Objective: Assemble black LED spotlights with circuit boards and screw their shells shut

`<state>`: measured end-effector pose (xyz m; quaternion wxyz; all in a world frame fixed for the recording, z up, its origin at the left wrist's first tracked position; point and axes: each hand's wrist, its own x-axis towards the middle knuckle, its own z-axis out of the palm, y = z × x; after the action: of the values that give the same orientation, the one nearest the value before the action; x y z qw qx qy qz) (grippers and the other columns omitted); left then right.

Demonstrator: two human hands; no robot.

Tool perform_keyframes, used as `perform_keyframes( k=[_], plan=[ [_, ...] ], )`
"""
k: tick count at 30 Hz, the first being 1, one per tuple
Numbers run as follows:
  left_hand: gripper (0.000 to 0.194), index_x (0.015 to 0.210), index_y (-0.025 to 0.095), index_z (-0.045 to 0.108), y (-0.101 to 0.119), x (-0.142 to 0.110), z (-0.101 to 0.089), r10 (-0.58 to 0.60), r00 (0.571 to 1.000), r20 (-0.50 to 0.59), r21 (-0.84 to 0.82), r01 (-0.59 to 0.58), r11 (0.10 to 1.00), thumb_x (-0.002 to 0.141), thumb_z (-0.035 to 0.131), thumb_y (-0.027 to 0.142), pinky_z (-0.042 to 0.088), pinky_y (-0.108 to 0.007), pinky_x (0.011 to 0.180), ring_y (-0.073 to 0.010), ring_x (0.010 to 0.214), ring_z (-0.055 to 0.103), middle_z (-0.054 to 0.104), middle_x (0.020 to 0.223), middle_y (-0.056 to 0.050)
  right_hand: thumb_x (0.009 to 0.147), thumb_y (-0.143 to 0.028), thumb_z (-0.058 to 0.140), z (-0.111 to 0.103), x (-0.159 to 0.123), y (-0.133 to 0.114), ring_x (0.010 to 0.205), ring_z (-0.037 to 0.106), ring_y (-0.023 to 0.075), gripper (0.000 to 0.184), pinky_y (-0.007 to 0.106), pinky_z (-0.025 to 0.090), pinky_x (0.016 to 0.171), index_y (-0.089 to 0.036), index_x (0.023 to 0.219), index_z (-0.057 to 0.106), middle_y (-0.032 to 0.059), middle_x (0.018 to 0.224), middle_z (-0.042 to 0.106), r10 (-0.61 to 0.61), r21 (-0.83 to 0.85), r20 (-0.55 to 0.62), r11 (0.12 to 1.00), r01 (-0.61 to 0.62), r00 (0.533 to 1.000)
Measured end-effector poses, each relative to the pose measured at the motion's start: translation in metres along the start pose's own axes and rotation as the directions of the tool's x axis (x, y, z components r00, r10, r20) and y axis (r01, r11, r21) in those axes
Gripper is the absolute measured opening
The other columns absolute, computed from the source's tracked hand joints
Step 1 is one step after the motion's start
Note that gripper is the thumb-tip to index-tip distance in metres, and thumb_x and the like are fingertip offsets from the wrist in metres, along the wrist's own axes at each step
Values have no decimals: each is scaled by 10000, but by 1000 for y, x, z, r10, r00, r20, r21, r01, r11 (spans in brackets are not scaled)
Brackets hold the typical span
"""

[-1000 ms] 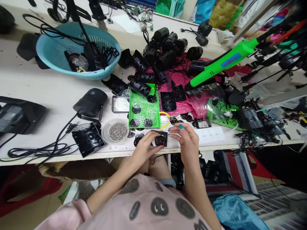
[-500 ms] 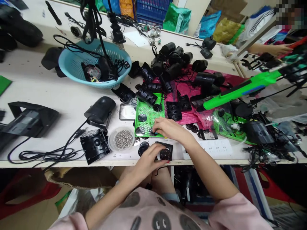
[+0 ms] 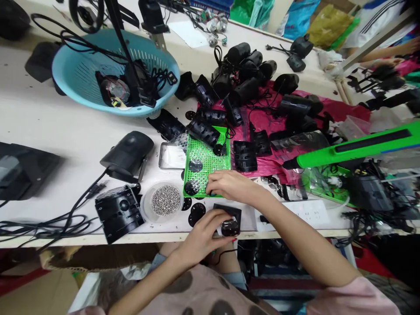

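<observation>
At the table's front edge my left hand (image 3: 207, 232) is closed around a black plastic housing (image 3: 236, 214), thumb below and fingers over its top. A shiny dark round part (image 3: 229, 227) sits on that housing beside my fingertips. My right hand (image 3: 231, 186) reaches into the front right corner of a green perforated tray (image 3: 210, 162), its fingers pinched together and pointing down. What they hold, if anything, is hidden. Black discs (image 3: 192, 187) lie in the tray near those fingers, and more black discs (image 3: 197, 211) lie on the table left of my left hand.
Left of the tray stands a round tub of small screws (image 3: 166, 200), beside a black open casing (image 3: 118, 212). A blue basket (image 3: 114, 109) is behind. A green electric screwdriver (image 3: 357, 146) hangs at right over pink plastic (image 3: 259, 98). A white power strip (image 3: 305, 212) lies near the edge.
The view has shifted nearer to the table. Both hands stay at about the same places, left on the housing and right in the tray. The screwdriver appears lower and further right.
</observation>
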<state>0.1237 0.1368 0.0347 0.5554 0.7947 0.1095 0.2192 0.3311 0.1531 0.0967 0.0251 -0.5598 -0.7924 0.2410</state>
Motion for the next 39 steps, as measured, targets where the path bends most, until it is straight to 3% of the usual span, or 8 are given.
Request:
perform_keyframes(
  k=[9, 16, 18, 21, 24, 28, 32, 39],
  plan=[
    [418, 1242, 218, 560, 0, 1, -1, 23, 1000, -13, -18, -24, 1000, 871, 724, 319, 567, -355, 955, -209, 1089, 655, 644, 1175, -103, 935, -86, 574, 5, 16, -3, 874, 566, 168, 179, 298, 355, 733, -220, 927, 692, 28, 930, 625, -108, -126, 46, 986, 113, 993],
    [400, 1222, 221, 576, -4, 2, 2, 11, 1000, -30, -39, -12, 999, 869, 730, 329, 555, -370, 960, -213, 1092, 653, 645, 1173, -96, 942, -96, 508, -5, -6, -8, 851, 619, 148, 164, 267, 467, 742, -182, 952, 648, 44, 974, 675, 73, 211, -111, 976, -49, 991],
    [386, 1216, 214, 585, -4, 3, 2, 4, 1000, -18, -45, -5, 999, 875, 723, 330, 550, -369, 963, -212, 1091, 654, 648, 1165, -93, 913, -132, 559, -9, -25, -17, 830, 657, 136, 101, 256, 514, 758, -186, 928, 643, 33, 947, 698, 243, 486, -201, 866, -119, 949],
    [382, 1209, 206, 598, -3, 3, 1, 6, 1000, -13, -58, -7, 998, 872, 724, 337, 545, -366, 964, -216, 1094, 657, 654, 1166, -94, 851, -195, 669, -8, -60, -36, 781, 682, 133, 79, 260, 556, 745, -212, 927, 654, 16, 903, 713, 458, 782, -227, 612, -120, 860],
    [379, 1217, 211, 600, -6, 3, 2, 29, 999, -35, -58, -31, 998, 874, 724, 313, 541, -369, 962, -219, 1099, 656, 657, 1163, -91, 829, -257, 724, 6, -92, -57, 839, 693, 158, 179, 293, 570, 785, -228, 1004, 704, 32, 928, 731, 590, 873, -218, 473, -115, 778],
    [396, 1216, 207, 600, -14, 3, 7, 115, 990, -84, -40, -118, 992, 855, 746, 275, 550, -359, 937, -217, 1076, 659, 661, 1137, -91, 777, -351, 797, 40, -115, -82, 733, 680, 167, 158, 292, 558, 687, -221, 847, 739, 21, 781, 728, 781, 943, -172, 306, -129, 600],
    [426, 1235, 220, 591, -18, 3, 8, 146, 986, -86, -11, -147, 989, 847, 755, 284, 555, -356, 926, -215, 1081, 661, 661, 1153, -94, 779, -374, 793, 71, -115, -100, 735, 651, 168, 165, 294, 532, 677, -225, 781, 721, 19, 777, 692, 844, 946, -245, 316, -72, 477],
    [442, 1265, 222, 581, -15, 1, 7, 115, 992, -59, 8, -115, 993, 857, 742, 276, 543, -388, 955, -234, 1120, 641, 659, 1171, -99, 834, -292, 718, 88, -98, -108, 992, 583, 209, 45, 375, 456, 937, -263, 823, 750, 39, 974, 593, 842, 895, -359, 433, -108, 402]
  ],
)
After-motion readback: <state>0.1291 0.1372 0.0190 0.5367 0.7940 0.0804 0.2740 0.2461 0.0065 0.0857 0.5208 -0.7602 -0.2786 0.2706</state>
